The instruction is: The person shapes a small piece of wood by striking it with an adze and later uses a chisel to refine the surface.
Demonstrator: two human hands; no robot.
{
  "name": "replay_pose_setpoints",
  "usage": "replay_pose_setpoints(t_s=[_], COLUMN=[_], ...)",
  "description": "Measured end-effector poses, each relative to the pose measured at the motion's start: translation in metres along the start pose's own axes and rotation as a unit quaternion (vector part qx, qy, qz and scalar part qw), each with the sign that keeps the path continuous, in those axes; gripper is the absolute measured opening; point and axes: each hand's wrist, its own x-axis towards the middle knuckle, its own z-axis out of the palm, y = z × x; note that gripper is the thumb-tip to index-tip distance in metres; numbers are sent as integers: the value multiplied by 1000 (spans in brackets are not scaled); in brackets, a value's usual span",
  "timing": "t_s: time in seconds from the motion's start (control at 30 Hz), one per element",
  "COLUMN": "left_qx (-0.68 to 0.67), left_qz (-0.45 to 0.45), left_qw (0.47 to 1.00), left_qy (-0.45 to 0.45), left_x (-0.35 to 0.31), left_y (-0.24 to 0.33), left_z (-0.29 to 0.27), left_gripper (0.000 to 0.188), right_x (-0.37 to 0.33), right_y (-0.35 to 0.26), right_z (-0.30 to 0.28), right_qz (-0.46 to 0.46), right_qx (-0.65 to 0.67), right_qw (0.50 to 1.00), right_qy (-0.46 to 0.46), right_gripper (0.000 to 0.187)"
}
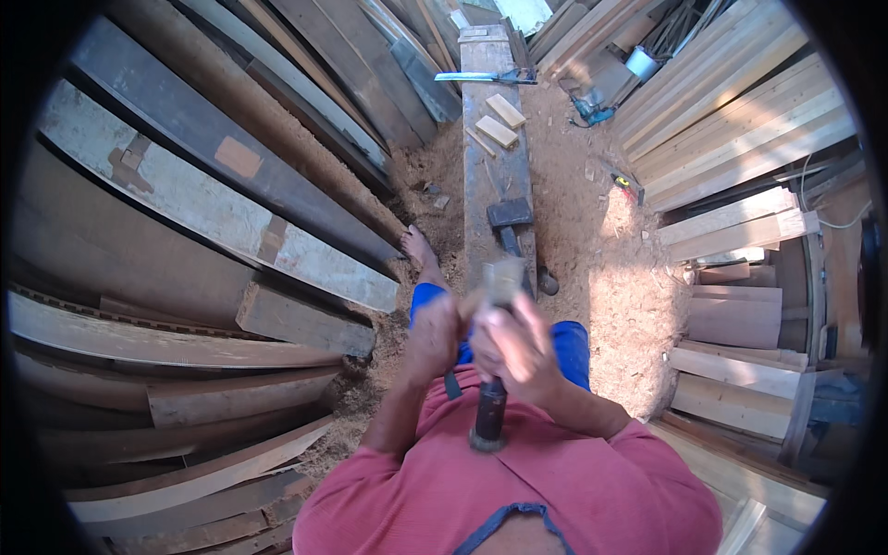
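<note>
My right hand (513,347) is closed around a chisel with a dark, thick handle (491,412). Its ringed butt points back at my chest, and a pale, blurred blade end (504,277) points away from me. Close beside it, my left hand (435,335) is curled with its fingers bent in. A tan edge shows between the two hands, too smeared to name. Just beyond my hands, a dark mallet (509,215) lies on the wooden bench (479,190) that I straddle, its handle toward me.
Two small wood blocks (497,131) and a thin stick (479,142) lie farther up the bench, with a saw (481,77) across it. A teal power drill (592,111) and a tape measure (622,182) rest on sawdust at right. Stacked boards (222,222) line both sides.
</note>
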Motion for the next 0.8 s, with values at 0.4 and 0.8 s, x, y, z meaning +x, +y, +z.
replay_pose_setpoints(t_s=[0.4, 0.8], left_qx=[-489, -298], left_qz=[-261, -183], left_qw=[826, 937], left_qy=[-97, 17], left_x=[2, 44], left_y=[5, -8], left_z=[5, 7], left_gripper=[45, 34], right_x=[53, 47], right_y=[-21, 2], right_z=[-41, -29], right_qz=[-137, 11], right_qx=[-372, 52], right_qw=[913, 993], right_qy=[98, 109], right_gripper=[17, 19])
